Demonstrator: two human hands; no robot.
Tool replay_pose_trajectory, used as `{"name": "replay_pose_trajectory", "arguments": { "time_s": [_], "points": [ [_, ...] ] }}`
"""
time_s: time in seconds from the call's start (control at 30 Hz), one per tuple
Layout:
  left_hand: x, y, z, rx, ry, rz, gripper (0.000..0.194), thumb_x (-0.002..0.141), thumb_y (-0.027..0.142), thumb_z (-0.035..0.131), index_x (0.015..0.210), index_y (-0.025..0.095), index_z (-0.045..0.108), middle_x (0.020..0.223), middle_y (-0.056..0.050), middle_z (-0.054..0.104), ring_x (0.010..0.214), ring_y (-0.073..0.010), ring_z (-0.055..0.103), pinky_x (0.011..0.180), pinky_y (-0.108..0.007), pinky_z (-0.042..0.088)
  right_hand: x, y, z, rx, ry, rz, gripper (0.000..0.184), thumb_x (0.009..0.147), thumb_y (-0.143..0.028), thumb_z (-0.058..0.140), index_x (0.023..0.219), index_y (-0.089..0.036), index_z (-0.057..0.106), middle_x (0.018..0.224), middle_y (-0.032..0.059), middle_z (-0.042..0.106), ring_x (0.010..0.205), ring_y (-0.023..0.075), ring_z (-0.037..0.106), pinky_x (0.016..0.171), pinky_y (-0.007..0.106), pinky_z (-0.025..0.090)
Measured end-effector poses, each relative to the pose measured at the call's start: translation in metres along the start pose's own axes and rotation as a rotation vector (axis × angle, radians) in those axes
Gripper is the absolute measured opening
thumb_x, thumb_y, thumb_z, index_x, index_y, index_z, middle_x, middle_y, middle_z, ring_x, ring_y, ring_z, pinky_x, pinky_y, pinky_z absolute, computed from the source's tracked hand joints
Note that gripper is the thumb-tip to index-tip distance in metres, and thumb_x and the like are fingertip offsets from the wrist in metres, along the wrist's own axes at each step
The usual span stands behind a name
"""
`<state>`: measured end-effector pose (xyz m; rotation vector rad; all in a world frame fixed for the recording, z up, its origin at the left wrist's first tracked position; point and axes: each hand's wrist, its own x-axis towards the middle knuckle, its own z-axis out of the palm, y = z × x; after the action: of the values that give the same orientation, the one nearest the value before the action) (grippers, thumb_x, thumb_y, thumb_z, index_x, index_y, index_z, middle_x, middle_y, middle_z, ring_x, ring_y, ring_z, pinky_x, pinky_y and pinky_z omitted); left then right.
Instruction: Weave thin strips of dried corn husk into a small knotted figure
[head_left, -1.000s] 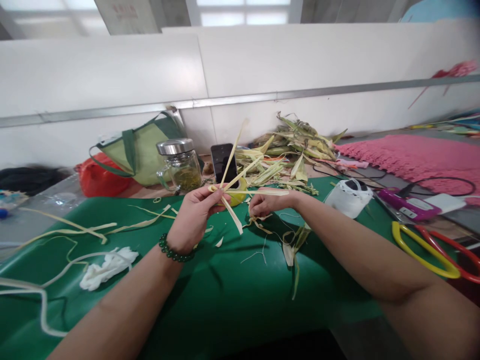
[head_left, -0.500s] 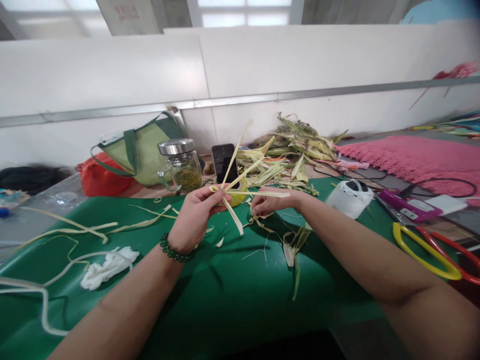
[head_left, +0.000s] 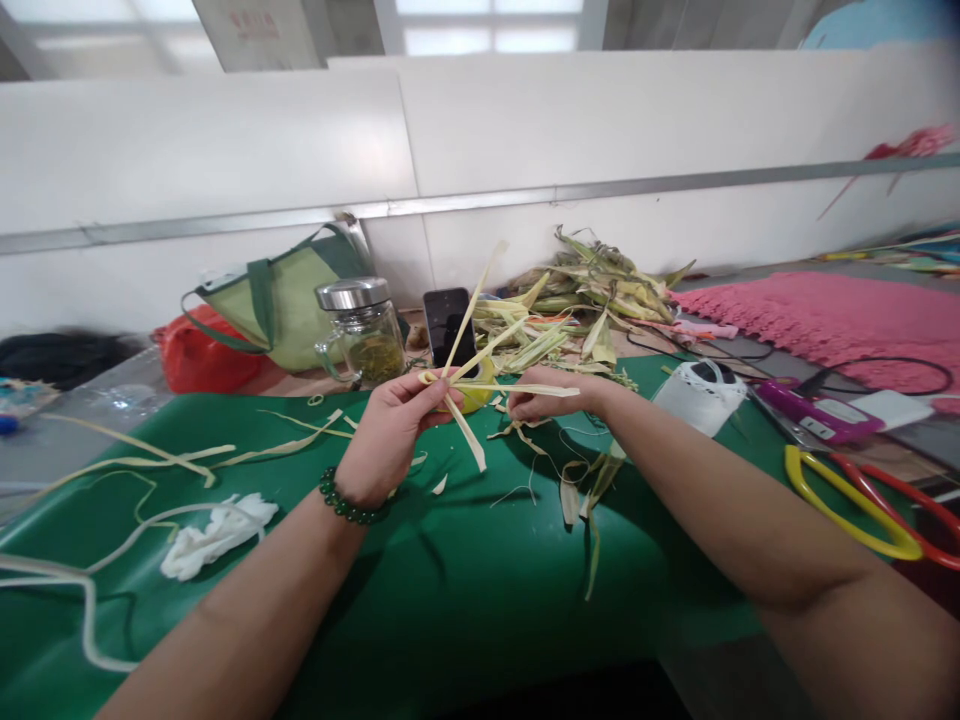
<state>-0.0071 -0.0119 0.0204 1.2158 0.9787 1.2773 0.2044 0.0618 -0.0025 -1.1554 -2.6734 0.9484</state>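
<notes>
My left hand (head_left: 390, 425), with a dark bead bracelet on its wrist, is closed on a bundle of pale crossed leaf strips (head_left: 469, 345) that fan up and to the right. My right hand (head_left: 551, 392) is closed too, its fingers pinching thin husk scraps (head_left: 517, 432) just above the green mat (head_left: 450, 590). One strip of the bundle lies across the back of my right hand. Loose husk pieces (head_left: 585, 490) lie under my right wrist.
A glass jar (head_left: 364, 330), a black phone (head_left: 448, 322) and a green bag (head_left: 277, 295) stand behind the hands. A heap of corn husks (head_left: 592, 290) lies at the back right. Yellow and red scissors (head_left: 862, 500), a white holder (head_left: 697, 395) and a pink cloth (head_left: 817, 315) are right.
My right hand has moved slightly up and to the right, drawing the thin scraps with it. My left hand and its strip bundle have stayed in place.
</notes>
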Motion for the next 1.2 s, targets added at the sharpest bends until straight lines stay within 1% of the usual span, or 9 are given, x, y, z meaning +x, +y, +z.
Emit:
{"name": "replay_pose_trajectory", "arguments": {
  "time_s": [0.1,0.27,0.37,0.53,0.7,0.8,0.9,1.0,1.2],
  "points": [
    [0.0,0.0,0.0,-0.002,0.001,0.001,0.021,0.057,0.032,0.078,0.062,0.014,0.069,0.069,-0.003,0.066,0.064,-0.0106,0.058,0.06,-0.02,0.049,-0.001,-0.002,-0.001,-0.025,0.0,0.009,0.02,0.071,-0.017,0.046,0.053,-0.015,0.052,0.05,-0.0029,0.05,0.047,0.0074,0.04,0.048,0.02,0.031],
    [0.0,0.0,0.001,0.0,-0.004,0.001,0.02,0.057,0.032,0.077,0.06,0.013,0.069,0.068,-0.003,0.065,0.063,-0.01,0.058,0.059,-0.019,0.049,-0.002,-0.005,-0.002,-0.035,-0.011,0.003,0.019,0.072,-0.017,0.047,0.054,-0.015,0.053,0.051,-0.0024,0.051,0.048,0.0078,0.041,0.049,0.02,0.033],
    [0.0,0.0,0.001,-0.002,-0.008,0.0,0.02,0.058,0.031,0.077,0.061,0.013,0.069,0.068,-0.002,0.065,0.063,-0.01,0.058,0.06,-0.019,0.049,-0.002,-0.005,-0.002,-0.025,0.005,0.038,0.016,0.071,-0.016,0.049,0.057,-0.014,0.056,0.051,-0.0021,0.053,0.049,0.0081,0.043,0.049,0.02,0.034],
    [0.0,-0.001,0.001,-0.014,-0.005,-0.01,0.019,0.058,0.03,0.077,0.064,0.013,0.07,0.068,-0.002,0.066,0.062,-0.0093,0.058,0.06,-0.019,0.049,-0.002,-0.003,0.001,0.038,0.014,0.073,0.012,0.069,-0.015,0.05,0.06,-0.014,0.058,0.05,-0.0029,0.052,0.047,0.008,0.044,0.049,0.02,0.036],
    [0.001,-0.002,0.0,-0.013,-0.011,-0.008,0.019,0.059,0.03,0.077,0.065,0.013,0.07,0.069,-0.002,0.067,0.064,-0.0097,0.059,0.061,-0.019,0.049,-0.001,0.0,0.003,0.137,0.026,0.115,0.009,0.067,-0.013,0.05,0.066,-0.013,0.059,0.055,-0.0024,0.055,0.052,0.0095,0.052,0.053,0.021,0.043],
    [0.001,-0.003,0.0,-0.007,-0.014,-0.009,0.019,0.06,0.031,0.076,0.068,0.014,0.071,0.069,-0.002,0.068,0.064,-0.0098,0.06,0.061,-0.019,0.049,0.001,0.004,0.003,0.109,0.014,0.087,0.011,0.068,-0.015,0.053,0.074,-0.013,0.062,0.062,-0.0005,0.06,0.056,0.0106,0.056,0.055,0.021,0.044],
    [0.001,-0.003,0.0,-0.001,-0.012,-0.01,0.02,0.06,0.031,0.076,0.069,0.014,0.071,0.068,-0.002,0.068,0.064,-0.0101,0.06,0.062,-0.02,0.049,0.002,0.006,0.002,0.042,-0.004,0.061,0.014,0.068,-0.017,0.056,0.079,-0.013,0.064,0.065,0.0007,0.064,0.058,0.0112,0.056,0.054,0.021,0.043],
    [0.0,-0.002,-0.001,0.0,-0.011,-0.008,0.02,0.059,0.031,0.077,0.068,0.014,0.071,0.068,-0.002,0.068,0.063,-0.0109,0.06,0.061,-0.021,0.05,0.003,0.006,0.002,0.009,-0.009,0.079,0.014,0.068,-0.013,0.055,0.079,-0.013,0.064,0.063,0.0005,0.063,0.057,0.0109,0.055,0.053,0.02,0.042],
    [0.0,-0.002,-0.001,0.001,-0.014,-0.008,0.022,0.059,0.031,0.077,0.072,0.014,0.072,0.066,-0.003,0.067,0.063,-0.0121,0.06,0.062,-0.023,0.05,0.003,0.003,0.003,0.044,0.005,0.13,0.017,0.068,-0.012,0.055,0.082,-0.012,0.064,0.067,0.0015,0.064,0.058,0.011,0.058,0.054,0.02,0.045]
  ]
}}
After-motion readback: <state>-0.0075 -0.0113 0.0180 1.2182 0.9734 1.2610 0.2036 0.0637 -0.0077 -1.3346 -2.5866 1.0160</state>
